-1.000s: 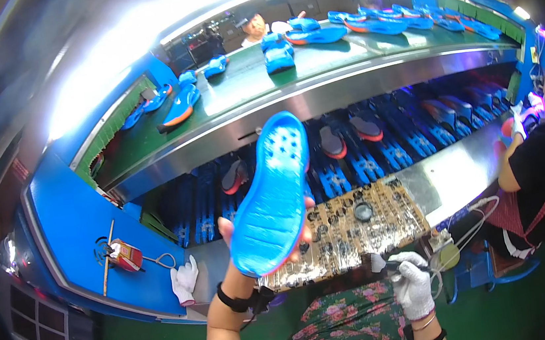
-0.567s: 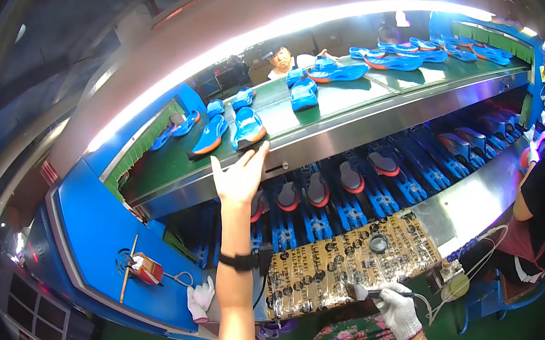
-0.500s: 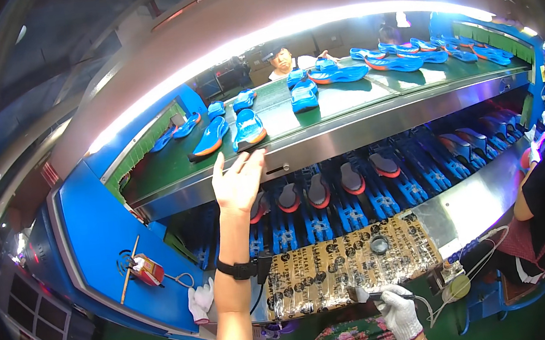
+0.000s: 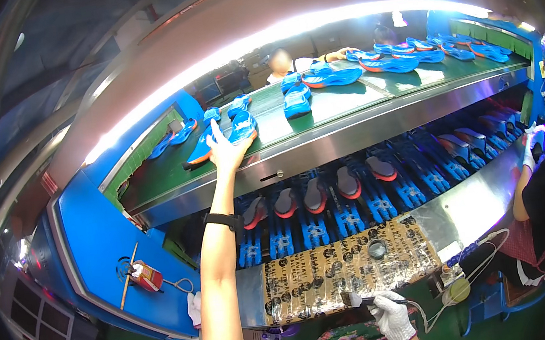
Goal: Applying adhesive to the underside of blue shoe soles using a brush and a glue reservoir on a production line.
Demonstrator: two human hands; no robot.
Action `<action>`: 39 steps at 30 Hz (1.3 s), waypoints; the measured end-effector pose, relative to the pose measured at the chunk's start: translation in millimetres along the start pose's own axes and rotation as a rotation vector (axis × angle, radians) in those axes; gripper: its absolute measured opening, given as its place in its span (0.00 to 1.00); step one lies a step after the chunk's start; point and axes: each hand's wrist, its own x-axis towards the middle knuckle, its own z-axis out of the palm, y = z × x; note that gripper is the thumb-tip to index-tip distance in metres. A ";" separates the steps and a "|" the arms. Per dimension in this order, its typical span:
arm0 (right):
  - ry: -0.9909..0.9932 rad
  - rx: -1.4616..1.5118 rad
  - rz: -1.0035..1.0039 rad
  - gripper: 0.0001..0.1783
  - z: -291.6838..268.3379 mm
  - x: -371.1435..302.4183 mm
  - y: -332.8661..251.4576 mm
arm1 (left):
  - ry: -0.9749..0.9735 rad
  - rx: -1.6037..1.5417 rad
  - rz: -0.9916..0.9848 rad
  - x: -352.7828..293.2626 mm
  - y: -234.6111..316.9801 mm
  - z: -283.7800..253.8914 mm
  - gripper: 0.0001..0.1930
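Observation:
My bare left hand (image 4: 227, 153) reaches up to the upper green conveyor belt. Its fingers and thumb lie round the near end of a blue shoe sole (image 4: 242, 127) with an orange edge. Just left of it lies another blue sole (image 4: 200, 152) with a dark tip. My right hand (image 4: 391, 317), in a white knit glove, is closed round a flat brush (image 4: 351, 299); a thin hose (image 4: 422, 307) runs beside that hand. The brush head is at the near edge of a cardboard sheet (image 4: 336, 273) covered with clear film.
More blue soles (image 4: 332, 77) stand along the belt under a bright lamp. Below, shoe parts with grey bottoms (image 4: 315, 195) sit on blue holders. A small round dish (image 4: 377, 248) rests on the cardboard. Co-workers are behind the belt and at right (image 4: 543, 188).
My left hand has moved up from the belt's edge onto the blue shoe sole. My right hand with the brush has shifted slightly left. A co-worker's hand has reached soles across the belt.

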 end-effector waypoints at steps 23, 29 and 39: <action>0.126 0.094 -0.078 0.07 -30.0 -15.1 -27.6 | 0.059 -0.680 0.295 -116.3 59.1 -40.0 0.10; 0.016 0.114 -0.225 0.07 -10.8 -16.3 -45.5 | -0.161 -1.128 -0.159 -204.0 25.1 -38.8 0.42; -0.123 -0.175 -0.462 0.12 57.4 -25.2 -70.5 | -1.011 -1.695 -0.681 -346.3 9.7 -3.6 0.37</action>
